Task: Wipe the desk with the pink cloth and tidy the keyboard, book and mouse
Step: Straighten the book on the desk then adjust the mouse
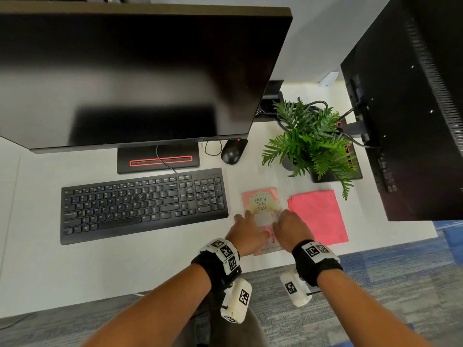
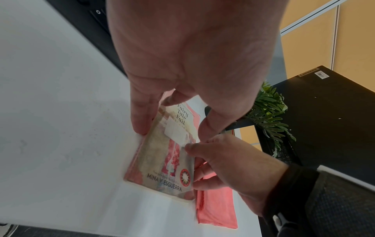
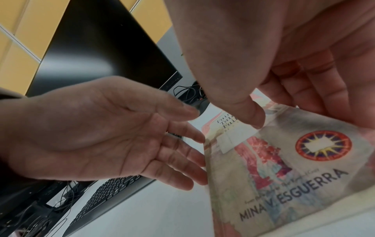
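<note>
A pink paperback book (image 1: 260,200) lies on the white desk (image 1: 100,266), between the black keyboard (image 1: 142,204) and the folded pink cloth (image 1: 318,216). Both hands are on the book's near half. My left hand (image 1: 246,229) has straight fingers (image 2: 142,121) touching the book's (image 2: 166,160) left edge. My right hand (image 1: 288,226) grips the right edge, thumb on the cover (image 3: 284,168) and fingers (image 3: 334,99) curled behind it. The black mouse (image 1: 231,152) sits behind the keyboard's right end, under the monitor's edge.
A large monitor (image 1: 125,71) overhangs the keyboard, with its stand base (image 1: 157,161) just behind. A potted fern (image 1: 310,141) stands behind the book and cloth. A second monitor (image 1: 413,108) fills the right side. The desk's front edge runs just behind my wrists.
</note>
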`<state>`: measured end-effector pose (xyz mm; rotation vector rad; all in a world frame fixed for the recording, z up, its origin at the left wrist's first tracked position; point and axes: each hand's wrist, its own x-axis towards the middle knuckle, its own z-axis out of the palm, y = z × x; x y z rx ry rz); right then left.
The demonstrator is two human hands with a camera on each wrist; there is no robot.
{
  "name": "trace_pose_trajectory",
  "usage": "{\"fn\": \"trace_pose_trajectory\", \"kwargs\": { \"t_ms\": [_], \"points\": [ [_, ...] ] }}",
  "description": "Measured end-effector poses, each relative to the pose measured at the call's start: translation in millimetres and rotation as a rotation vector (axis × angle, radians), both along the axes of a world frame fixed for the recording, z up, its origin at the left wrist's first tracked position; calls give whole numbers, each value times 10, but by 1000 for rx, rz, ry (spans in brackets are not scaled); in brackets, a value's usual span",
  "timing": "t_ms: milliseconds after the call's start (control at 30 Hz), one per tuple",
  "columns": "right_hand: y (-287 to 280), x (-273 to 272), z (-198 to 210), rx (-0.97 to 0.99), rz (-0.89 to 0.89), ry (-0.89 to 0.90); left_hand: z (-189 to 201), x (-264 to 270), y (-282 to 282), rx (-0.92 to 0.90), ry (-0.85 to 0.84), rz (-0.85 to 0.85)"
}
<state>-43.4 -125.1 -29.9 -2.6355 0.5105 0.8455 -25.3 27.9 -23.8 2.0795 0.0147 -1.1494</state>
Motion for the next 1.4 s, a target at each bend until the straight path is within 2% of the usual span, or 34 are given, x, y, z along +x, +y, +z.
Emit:
{"fn": "trace_pose_trajectory", "kwargs": {
  "t_ms": [267, 433, 567, 633, 767, 933, 1100, 1300, 1400],
  "points": [
    [-27, 33, 20, -26, -19, 26, 50, 36, -14, -41, -6, -34],
    [-14, 93, 115, -99, 63, 53, 60, 49, 27, -59, -26, -53],
    [192, 326, 319, -232, 162, -98, 61, 77, 149, -41, -102, -37],
    [327, 560, 378, -158, 141, -157, 82, 112, 257, -36, -181, -25],
    [587, 1106, 268, 100, -49, -177, 109, 169, 571, -54, -262, -13],
    [882, 1604, 117, 174, -146, -245, 100, 160, 971, -49, -336, 7],
    [1069, 1851, 14, 194, -202, -280, 99, 122, 1216, -47, -373, 33],
    [1116, 2014, 12, 48, -110, -166, 107, 75, 1321, -59, -379, 8],
    [1095, 2020, 16, 43, -96, -156, 108, 64, 1328, -63, -373, 4]
  ]
}}
